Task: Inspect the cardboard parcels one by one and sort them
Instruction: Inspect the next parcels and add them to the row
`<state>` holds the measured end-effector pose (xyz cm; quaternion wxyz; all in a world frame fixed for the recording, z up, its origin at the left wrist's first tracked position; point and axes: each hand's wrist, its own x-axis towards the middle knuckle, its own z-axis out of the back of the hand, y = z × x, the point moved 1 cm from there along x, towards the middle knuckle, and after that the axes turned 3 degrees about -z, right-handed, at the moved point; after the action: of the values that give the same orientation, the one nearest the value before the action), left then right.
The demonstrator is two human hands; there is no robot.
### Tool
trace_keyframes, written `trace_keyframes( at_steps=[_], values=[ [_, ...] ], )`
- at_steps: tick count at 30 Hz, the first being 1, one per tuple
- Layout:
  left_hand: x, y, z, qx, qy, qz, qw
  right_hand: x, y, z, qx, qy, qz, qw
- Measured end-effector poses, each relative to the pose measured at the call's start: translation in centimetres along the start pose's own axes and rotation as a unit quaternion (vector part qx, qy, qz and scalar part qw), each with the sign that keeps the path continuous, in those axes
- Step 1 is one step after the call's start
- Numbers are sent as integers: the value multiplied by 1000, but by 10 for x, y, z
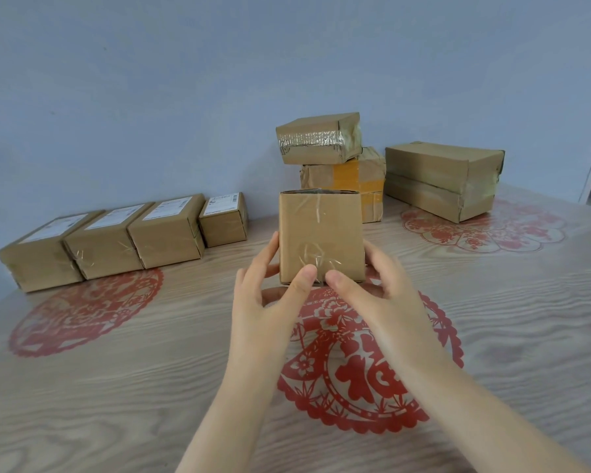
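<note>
Held parcel: small plain brown cardboard parcel [321, 233], crinkled clear tape down its near face, upright, raised over the middle of the table.
Left hand [270, 298]: thumb pressed on the near face by the lower edge, fingers curled round the left side and underneath, gripping.
Right hand [372, 285]: thumb beside the left thumb, fingers wrapped round the right side, gripping.
Surface: pale wood-grain table [116, 387] under a glossy clear cover. 3 red paper-cut roundels [365, 370] lie on it: 1 below the hands, 1 left, 1 far right.
Room: pale blue wall [151, 97] directly behind the table.
Left group: row of 4 brown label-topped parcels [164, 237], side by side along the wall. The rightmost is the smallest.
Right group: silver-taped brown parcel [318, 139] sits on an orange-taped brown parcel [359, 180], which the held parcel partly hides. Just right of them is a stack of 2 long brown parcels [444, 179].
Contents: every parcel is taped shut, insides hidden.
</note>
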<state>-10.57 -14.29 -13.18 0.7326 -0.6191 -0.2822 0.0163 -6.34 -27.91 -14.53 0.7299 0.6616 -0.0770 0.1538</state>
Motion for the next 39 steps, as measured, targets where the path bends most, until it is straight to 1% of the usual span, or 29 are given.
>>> trace_keyframes(
  at_steps=[6,9,13,16,19,22,27,29,34,37,39],
  values=[
    [-2,4,-2,61,21,-14,998,3,1,4,7,-20,-2,1000],
    [-1,3,-2,74,-2,-24,997,3,3,4,14,-6,1,1000],
    [0,-3,3,23,-41,-28,999,-2,5,0,21,20,5,1000],
    [-1,-6,2,-41,-33,-22,998,-5,3,-3,30,20,-11,999],
    [-2,-5,2,-75,-18,-19,997,-6,1,-3,41,-7,-19,999],
    [-1,-4,4,-77,-6,-22,997,-9,3,-5,61,-22,-20,998],
    [-3,1,-1,-45,41,-13,998,-4,5,1,96,-54,-27,994],
    [-3,3,-1,-42,42,-8,998,-4,6,4,105,-55,-26,993],
    [-1,0,3,-87,5,8,996,-4,10,5,102,-11,7,995],
    [-2,-2,2,-97,11,3,995,-3,8,4,138,34,16,990],
    [-2,-2,1,-86,25,1,996,-1,4,3,149,51,16,987]
  ],
)
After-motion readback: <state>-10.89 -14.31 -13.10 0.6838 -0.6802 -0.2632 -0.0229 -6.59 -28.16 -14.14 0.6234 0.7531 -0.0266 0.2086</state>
